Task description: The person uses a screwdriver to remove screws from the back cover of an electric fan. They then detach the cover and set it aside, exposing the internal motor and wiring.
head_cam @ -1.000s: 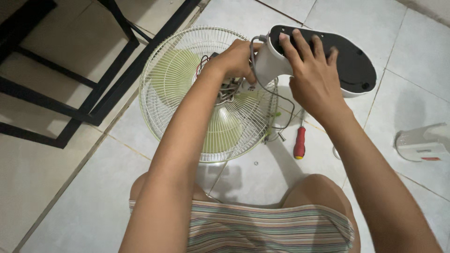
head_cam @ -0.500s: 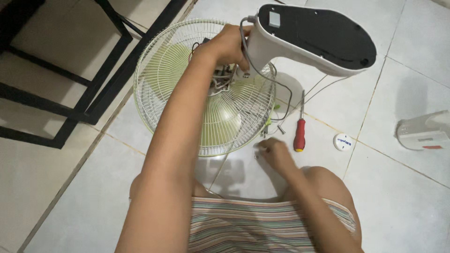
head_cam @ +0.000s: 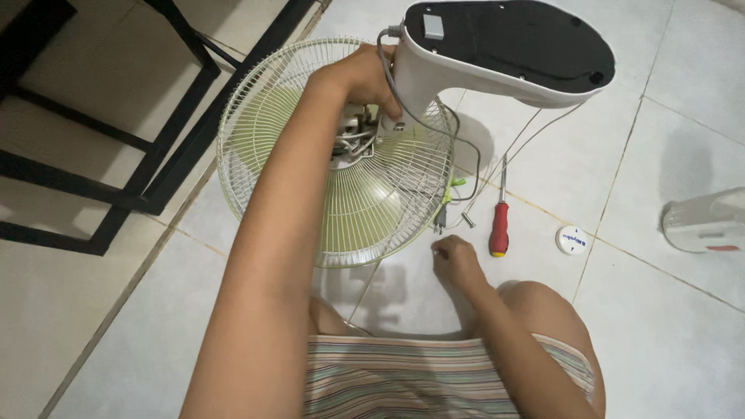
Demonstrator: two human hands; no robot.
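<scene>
While the fan base (head_cam: 508, 50) was gripped by the left hand (head_cam: 358, 77), a small screw (head_cam: 439, 252) was pinched off the floor (head_cam: 660, 326) by the right hand (head_cam: 458, 262).

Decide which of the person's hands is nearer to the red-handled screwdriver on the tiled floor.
Right. The right hand rests on the floor just left of the red-handled screwdriver; the left hand is up at the fan's neck.

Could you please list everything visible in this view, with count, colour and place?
fan guard with blades: one, pale green-white, flat on floor.
fan base: one, white with black underside, raised at top.
screwdriver: one, red handle, floor right of guard.
round cap: one, white, floor right of screwdriver.
plastic housing: one, white, right edge.
metal frame: one, black, upper left.
left hand: at fan neck.
right hand: fingers on floor by guard.
</scene>
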